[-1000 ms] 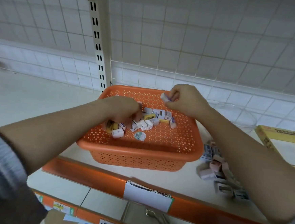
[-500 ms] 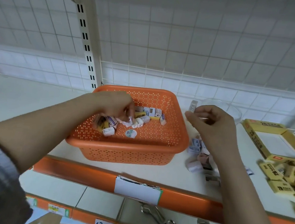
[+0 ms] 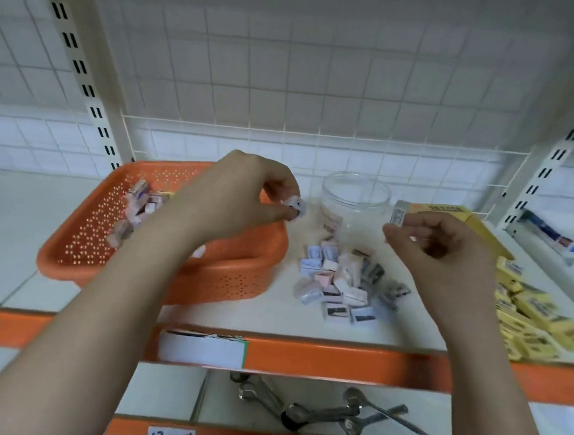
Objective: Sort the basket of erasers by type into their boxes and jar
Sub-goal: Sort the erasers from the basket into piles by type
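An orange perforated basket (image 3: 80,249) sits at the left of the shelf with several small erasers (image 3: 139,202) inside. My left hand (image 3: 243,193) hovers over the basket's right rim and pinches a small white eraser (image 3: 295,206). My right hand (image 3: 437,249) is raised near a clear jar (image 3: 356,195) and pinches a small eraser (image 3: 398,212) by its fingertips. A pile of pink and blue-white erasers (image 3: 345,283) lies on the shelf between the basket and my right arm. Yellow-wrapped erasers (image 3: 529,312) lie heaped at the right, by a yellow box (image 3: 451,211).
The shelf's orange front edge (image 3: 336,358) carries a white label. Metal tools (image 3: 318,408) lie on the lower shelf. White slotted uprights stand at left (image 3: 80,74) and right (image 3: 558,149). A wire grid backs the shelf. Blue-white packaging (image 3: 565,239) lies at the far right.
My left hand has lifted out of the basket with a white eraser and moved right. My right hand has stayed near the jar with its eraser. The view has swung right.
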Motion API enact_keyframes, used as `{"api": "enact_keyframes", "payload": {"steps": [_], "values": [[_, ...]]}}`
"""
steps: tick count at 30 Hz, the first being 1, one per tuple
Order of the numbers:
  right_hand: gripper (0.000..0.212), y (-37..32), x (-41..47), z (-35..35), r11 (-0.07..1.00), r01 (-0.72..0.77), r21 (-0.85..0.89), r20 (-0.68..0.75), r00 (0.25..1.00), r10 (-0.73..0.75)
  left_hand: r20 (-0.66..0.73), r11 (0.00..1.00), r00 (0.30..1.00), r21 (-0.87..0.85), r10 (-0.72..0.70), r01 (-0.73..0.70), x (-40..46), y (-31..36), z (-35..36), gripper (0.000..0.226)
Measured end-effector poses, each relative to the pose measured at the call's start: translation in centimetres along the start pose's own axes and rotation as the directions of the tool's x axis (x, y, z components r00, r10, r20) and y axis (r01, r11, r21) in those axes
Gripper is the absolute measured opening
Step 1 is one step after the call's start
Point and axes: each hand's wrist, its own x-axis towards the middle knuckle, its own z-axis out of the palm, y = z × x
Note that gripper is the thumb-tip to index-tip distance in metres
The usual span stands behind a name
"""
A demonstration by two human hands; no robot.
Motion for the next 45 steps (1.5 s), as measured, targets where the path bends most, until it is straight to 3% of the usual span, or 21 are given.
{"api": "enact_keyframes", "payload": {"steps": [7, 13, 19, 24, 29, 32, 36, 45], "values": [[0.01, 2.2, -0.9, -7.5, 0.998, -0.056, 0.01, -0.111, 0.992, 0.057, -0.098, 0.954, 0.991, -0.293, -0.095, 0.062, -1.1, 6.0, 7.3, 0.017], [0.011, 4.2, -1.6, -11.9, 0.992, -0.108, -0.064, -0.11, 0.989, 0.1, -0.033, 0.982, 0.986, -0.101, -0.166, 0.162, -0.7, 7.8, 12.5, 0.028], [0.013, 5.8, -1.8, -15.0, 0.986, -0.102, -0.134, -0.096, 0.991, 0.09, -0.135, 0.979, 0.989, -0.2, -0.061, 0.033, 0.4, 12.3, 15.2, 0.016], [0.017, 8.0, -1.2, -20.2, 0.963, -0.164, -0.211, -0.262, 0.959, 0.106, -0.091, 0.969, 0.995, -0.24, 0.036, -0.057, 1.4, 18.0, 20.2, 0.021], [0.013, 10.8, 0.6, -25.8, 0.902, -0.294, -0.316, -0.415, 0.898, 0.147, -0.143, 0.994, 0.985, 0.061, 0.102, -0.094, 0.5, 18.7, 23.9, 0.03], [0.015, 12.8, 2.5, -28.0, 0.841, -0.36, -0.405, -0.437, 0.884, 0.167, -0.166, 0.993, 0.982, 0.098, 0.086, -0.07, 0.5, 18.8, 24.0, 0.029], [0.017, 13.8, 4.9, -28.6, 0.766, -0.409, -0.496, -0.433, 0.881, 0.19, -0.166, 0.997, 0.985, 0.077, 0.037, -0.024, 0.4, 19.1, 23.7, 0.027], [0.023, 13.4, 7.4, -27.6, 0.751, -0.397, -0.527, -0.463, 0.875, 0.138, -0.171, 0.995, 0.984, 0.086, 0.057, -0.043, 0.4, 18.9, 23.9, 0.024]]}}
